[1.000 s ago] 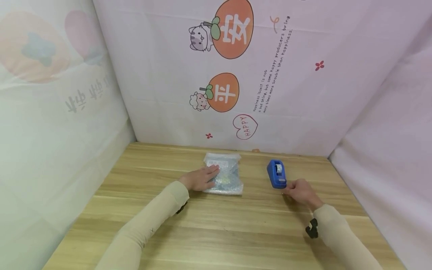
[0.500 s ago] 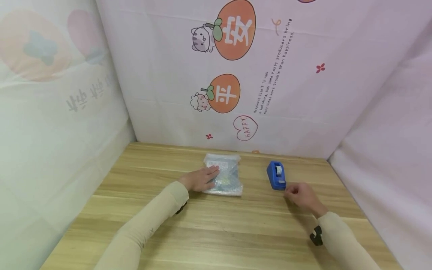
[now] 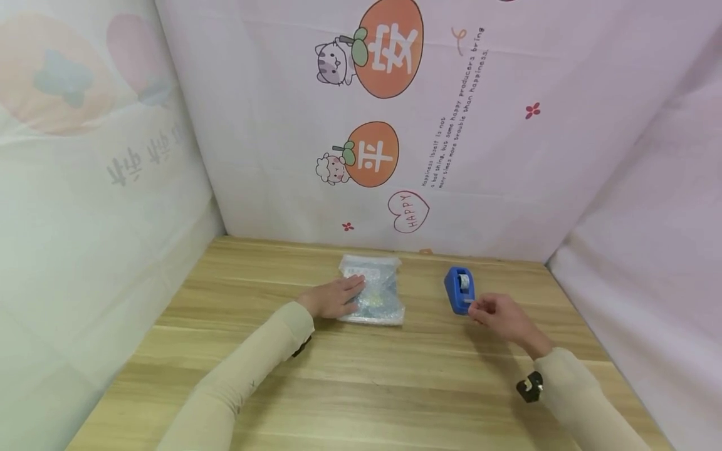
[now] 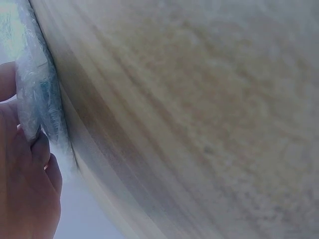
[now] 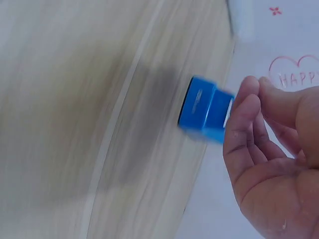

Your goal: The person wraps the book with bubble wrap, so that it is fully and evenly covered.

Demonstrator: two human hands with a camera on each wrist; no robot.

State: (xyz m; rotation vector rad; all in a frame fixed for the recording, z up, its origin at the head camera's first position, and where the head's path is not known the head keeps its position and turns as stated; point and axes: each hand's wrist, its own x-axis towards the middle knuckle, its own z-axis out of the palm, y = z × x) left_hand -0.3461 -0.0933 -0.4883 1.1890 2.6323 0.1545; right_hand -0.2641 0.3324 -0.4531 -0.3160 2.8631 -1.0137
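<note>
A flat package in clear bubble wrap (image 3: 379,294) lies near the back of the table, with something bluish inside. My left hand (image 3: 334,299) rests flat over its left part, fingers extended; the left wrist view shows the fingers (image 4: 42,149) against the wrap (image 4: 40,84). To the right stands a blue tape dispenser (image 3: 458,291) with a roll of tape (image 3: 464,281). At its front end, my right hand (image 3: 502,318) pinches the tape's end between thumb and forefinger. The clear tape itself is hard to make out. In the right wrist view, the dispenser (image 5: 199,107) is partly behind the fingers.
The wooden table (image 3: 361,388) extends toward me. A printed white cloth (image 3: 282,125) hangs along the back edge, and cloth walls stand at the left (image 3: 113,238) and right (image 3: 648,238). A dark wrist strap (image 3: 530,387) sits at my right sleeve.
My right hand dips slightly at the dispenser's front, then rises closer to the cutting edge. The left hand stays on the package, and the dispenser keeps its place.
</note>
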